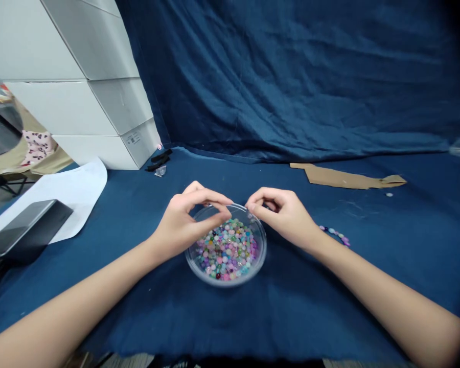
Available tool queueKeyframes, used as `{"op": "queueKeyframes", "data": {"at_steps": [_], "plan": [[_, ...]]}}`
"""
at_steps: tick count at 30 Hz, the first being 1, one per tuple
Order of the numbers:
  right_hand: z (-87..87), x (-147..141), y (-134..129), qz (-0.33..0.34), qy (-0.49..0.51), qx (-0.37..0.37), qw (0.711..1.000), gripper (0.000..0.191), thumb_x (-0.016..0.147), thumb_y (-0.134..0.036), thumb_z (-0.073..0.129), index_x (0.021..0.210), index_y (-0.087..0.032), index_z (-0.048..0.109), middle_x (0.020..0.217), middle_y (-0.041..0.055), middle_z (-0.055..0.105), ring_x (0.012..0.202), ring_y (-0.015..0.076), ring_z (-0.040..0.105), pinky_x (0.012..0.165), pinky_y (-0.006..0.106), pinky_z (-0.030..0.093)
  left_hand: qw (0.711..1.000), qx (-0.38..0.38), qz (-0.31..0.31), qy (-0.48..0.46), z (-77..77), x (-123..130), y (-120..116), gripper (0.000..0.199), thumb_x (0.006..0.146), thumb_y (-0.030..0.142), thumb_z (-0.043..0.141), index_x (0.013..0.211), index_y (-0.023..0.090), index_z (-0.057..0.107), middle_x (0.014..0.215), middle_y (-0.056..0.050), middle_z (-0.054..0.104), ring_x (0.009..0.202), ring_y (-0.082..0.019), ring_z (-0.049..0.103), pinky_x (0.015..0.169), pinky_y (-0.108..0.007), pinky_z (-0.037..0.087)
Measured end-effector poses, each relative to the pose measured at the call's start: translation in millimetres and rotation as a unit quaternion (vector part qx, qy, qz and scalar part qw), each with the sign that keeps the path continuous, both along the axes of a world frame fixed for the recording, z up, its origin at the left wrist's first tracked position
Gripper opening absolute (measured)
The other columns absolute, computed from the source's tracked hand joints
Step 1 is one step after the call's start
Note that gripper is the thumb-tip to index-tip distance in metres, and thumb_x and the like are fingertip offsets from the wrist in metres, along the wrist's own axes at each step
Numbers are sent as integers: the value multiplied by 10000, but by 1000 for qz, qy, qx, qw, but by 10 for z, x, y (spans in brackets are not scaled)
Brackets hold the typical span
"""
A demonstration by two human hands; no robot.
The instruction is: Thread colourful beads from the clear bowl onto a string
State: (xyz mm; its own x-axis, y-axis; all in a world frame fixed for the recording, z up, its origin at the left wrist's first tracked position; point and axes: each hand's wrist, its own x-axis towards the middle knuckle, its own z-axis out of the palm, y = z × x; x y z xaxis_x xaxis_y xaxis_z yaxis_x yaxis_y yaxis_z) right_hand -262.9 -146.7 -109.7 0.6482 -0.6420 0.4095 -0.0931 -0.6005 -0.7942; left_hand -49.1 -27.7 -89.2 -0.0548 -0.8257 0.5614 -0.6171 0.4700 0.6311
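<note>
A clear round bowl [263, 258] full of small beads [230, 248] in pink, purple, green, blue and white sits on the blue cloth in front of me. Over its left far rim, my left hand [187, 220] has thumb and fingers brought together; anything between them is too small to make out. At the right far rim my right hand [285, 212] pinches thumb against index finger, its other fingers curled in. What it holds is hidden. Partly behind my right forearm lies a strand of purple and blue beads [335, 233].
Brown cardboard [345, 178] lies at the back right, near a small pale piece [389, 194]. White boxes [111, 117] are stacked at the back left, by black scraps [159, 161]. A dark device [26, 232] stands on white paper [88, 189]. Blue cloth [291, 76] hangs behind.
</note>
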Motion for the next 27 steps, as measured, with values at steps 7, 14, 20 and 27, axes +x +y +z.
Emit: {"op": "queueKeyframes", "data": {"at_steps": [7, 14, 20, 27], "plan": [[109, -79, 144, 50, 21, -122, 991, 74, 909, -166, 682, 906, -200, 748, 630, -60, 546, 632, 135, 513, 680, 288, 386, 999, -33, 18, -21, -5, -54, 37, 212, 858, 265, 842, 1057, 220, 785, 895, -30, 784, 882, -219, 631, 824, -371, 520], [191, -119, 146, 65, 39, -199, 977, 112, 982, -288, 700, 953, -218, 784, 651, -26, 611, 728, 176, 554, 707, 295, 395, 998, -43, 13, -33, 17, -72, 49, 195, 867, 282, 829, 1046, 220, 787, 887, -35, 782, 875, -222, 649, 811, -371, 534], [110, -108, 163, 61, 55, -226, 971, 83, 966, -266, 714, 953, -229, 788, 690, -13, 628, 732, 178, 561, 693, 289, 388, 997, -63, 20, -38, 13, -67, 48, 168, 852, 267, 835, 1006, 215, 791, 881, -36, 772, 867, -209, 644, 797, -343, 534], [70, -92, 191, 32, 36, -225, 973, 113, 985, -299, 702, 1023, -244, 793, 646, -29, 601, 665, 168, 532, 709, 300, 393, 995, -78, 15, -60, 47, -90, 62, 111, 874, 273, 809, 967, 214, 793, 864, -38, 768, 838, -195, 625, 758, -320, 530]]}}
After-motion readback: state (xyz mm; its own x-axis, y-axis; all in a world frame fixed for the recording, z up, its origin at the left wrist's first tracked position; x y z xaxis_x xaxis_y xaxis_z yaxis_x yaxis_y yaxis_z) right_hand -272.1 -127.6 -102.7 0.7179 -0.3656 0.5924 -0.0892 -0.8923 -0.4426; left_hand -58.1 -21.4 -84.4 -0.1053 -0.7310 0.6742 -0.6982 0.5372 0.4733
